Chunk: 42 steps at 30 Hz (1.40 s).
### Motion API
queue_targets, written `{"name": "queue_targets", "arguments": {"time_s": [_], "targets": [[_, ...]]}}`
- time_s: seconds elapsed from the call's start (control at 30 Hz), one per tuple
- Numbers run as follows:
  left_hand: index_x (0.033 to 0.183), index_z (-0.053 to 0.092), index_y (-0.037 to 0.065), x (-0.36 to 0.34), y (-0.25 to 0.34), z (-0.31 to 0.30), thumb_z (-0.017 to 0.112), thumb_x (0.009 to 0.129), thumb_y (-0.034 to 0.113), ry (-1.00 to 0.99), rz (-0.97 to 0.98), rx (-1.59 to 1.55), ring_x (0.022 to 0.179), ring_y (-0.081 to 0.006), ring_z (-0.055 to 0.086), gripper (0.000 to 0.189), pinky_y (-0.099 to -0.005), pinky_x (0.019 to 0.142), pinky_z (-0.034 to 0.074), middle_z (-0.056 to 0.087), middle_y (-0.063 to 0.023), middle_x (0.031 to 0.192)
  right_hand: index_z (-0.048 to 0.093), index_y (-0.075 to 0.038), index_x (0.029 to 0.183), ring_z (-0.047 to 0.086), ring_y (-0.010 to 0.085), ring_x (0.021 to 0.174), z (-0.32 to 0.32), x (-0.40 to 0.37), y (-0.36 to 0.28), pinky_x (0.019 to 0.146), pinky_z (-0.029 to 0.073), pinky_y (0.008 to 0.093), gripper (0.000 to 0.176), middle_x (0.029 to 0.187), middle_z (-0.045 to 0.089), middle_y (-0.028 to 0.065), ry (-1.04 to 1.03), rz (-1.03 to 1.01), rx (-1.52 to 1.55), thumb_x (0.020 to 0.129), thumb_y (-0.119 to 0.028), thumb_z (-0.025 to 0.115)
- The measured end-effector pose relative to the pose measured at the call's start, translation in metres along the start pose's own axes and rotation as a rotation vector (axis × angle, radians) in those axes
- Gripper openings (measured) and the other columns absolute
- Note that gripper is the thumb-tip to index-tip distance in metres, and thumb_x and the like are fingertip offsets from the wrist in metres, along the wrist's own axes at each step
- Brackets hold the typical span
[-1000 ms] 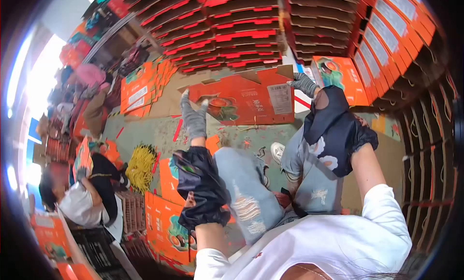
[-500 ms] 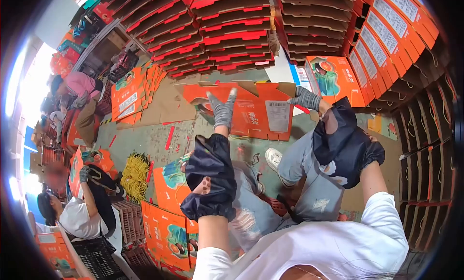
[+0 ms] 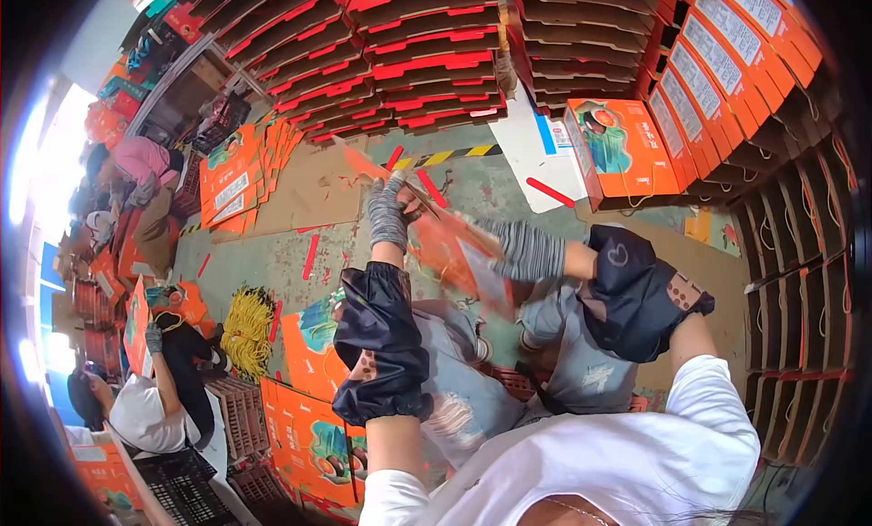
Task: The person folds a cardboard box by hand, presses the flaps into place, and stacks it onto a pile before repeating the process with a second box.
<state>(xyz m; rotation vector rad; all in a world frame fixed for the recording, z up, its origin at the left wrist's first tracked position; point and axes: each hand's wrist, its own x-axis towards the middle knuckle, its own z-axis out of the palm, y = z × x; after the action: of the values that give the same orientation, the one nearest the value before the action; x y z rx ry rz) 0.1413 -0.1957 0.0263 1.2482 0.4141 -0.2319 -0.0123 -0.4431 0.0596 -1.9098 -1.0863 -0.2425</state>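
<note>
A flat orange cardboard piece (image 3: 454, 253), smeared by motion, hangs tilted in front of my knees. My left hand (image 3: 391, 213), in a grey striped glove, is closed on its upper left edge. My right hand (image 3: 527, 248), in the same kind of glove, reaches to its right side with the fingers partly behind the cardboard's edge; the fingertips are blurred. Orange printed boxes (image 3: 309, 444) stand close by my left leg.
Stacked cardboard trays (image 3: 427, 54) rise ahead. Orange boxes (image 3: 627, 149) stand at the right, near cardboard racks (image 3: 799, 281). Yellow cords (image 3: 247, 331) lie left on the floor. A co-worker (image 3: 154, 408) sits at the lower left; another (image 3: 145, 176) bends farther back.
The cardboard has turned from nearly facing me to a steep slant. My right hand has moved left and down, closer to my left hand, which has shifted slightly left.
</note>
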Motion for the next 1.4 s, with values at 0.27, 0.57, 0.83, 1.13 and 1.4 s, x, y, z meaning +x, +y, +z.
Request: {"name": "queue_targets", "arguments": {"time_s": [0.27, 0.57, 0.83, 1.13, 1.4], "targets": [[0.142, 0.041, 0.005, -0.044, -0.005, 0.018, 0.057, 0.083, -0.004, -0.271, 0.412, 0.584, 0.089, -0.0127, 0.059, 0.062, -0.0264, 0.069, 0.052, 0.061, -0.0064, 0.111, 0.029, -0.018, 0.149, 0.027, 0.0351, 0.138, 0.004, 0.014, 0.001, 0.112, 0.026, 0.0461, 0.089, 0.153, 0.024, 0.0138, -0.158, -0.032, -0.298, 0.078, -0.064, 0.056], [0.143, 0.040, 0.004, -0.044, -0.017, 0.037, 0.056, 0.091, 0.004, -0.637, 0.441, 0.674, 0.122, -0.0188, 0.051, 0.054, -0.0291, 0.100, 0.041, 0.054, -0.0121, 0.134, 0.050, -0.013, 0.132, 0.044, 0.0322, 0.126, 0.017, 0.003, 0.048, 0.106, 0.036, 0.0453, 0.055, 0.136, 0.047, 0.0113, -0.087, -0.004, -0.591, 0.080, -0.024, 0.065], [0.120, 0.061, 0.005, -0.040, -0.034, 0.047, 0.051, 0.096, 0.043, -0.559, 0.058, 0.789, 0.083, -0.0151, 0.058, 0.045, -0.0289, 0.074, 0.047, 0.065, -0.0062, 0.097, 0.053, -0.016, 0.130, 0.046, 0.0336, 0.121, -0.004, 0.000, 0.050, 0.104, 0.036, 0.0459, 0.056, 0.131, 0.050, 0.0125, -0.071, 0.127, -0.620, 0.077, -0.022, 0.069], [0.100, 0.066, 0.000, -0.006, -0.062, 0.037, 0.071, 0.082, 0.038, -0.567, 0.505, 1.223, 0.070, -0.0237, 0.064, 0.042, -0.0353, 0.064, 0.050, 0.066, -0.0149, 0.076, 0.063, -0.010, 0.105, 0.056, 0.0278, 0.104, -0.018, 0.023, 0.035, 0.102, 0.034, 0.0473, 0.052, 0.101, 0.063, 0.0088, -0.143, 0.066, -0.815, 0.079, -0.055, 0.060], [0.108, 0.066, 0.005, -0.015, 0.009, 0.015, 0.070, 0.078, 0.044, -0.413, 0.626, 1.500, 0.095, -0.0361, 0.062, 0.049, -0.0428, 0.082, 0.049, 0.066, -0.0202, 0.099, 0.063, -0.007, 0.093, 0.065, 0.0333, 0.059, -0.062, 0.028, 0.027, 0.055, 0.045, 0.0496, 0.051, 0.056, 0.060, 0.0143, -0.554, 0.455, -0.826, 0.085, -0.056, 0.054]]}}
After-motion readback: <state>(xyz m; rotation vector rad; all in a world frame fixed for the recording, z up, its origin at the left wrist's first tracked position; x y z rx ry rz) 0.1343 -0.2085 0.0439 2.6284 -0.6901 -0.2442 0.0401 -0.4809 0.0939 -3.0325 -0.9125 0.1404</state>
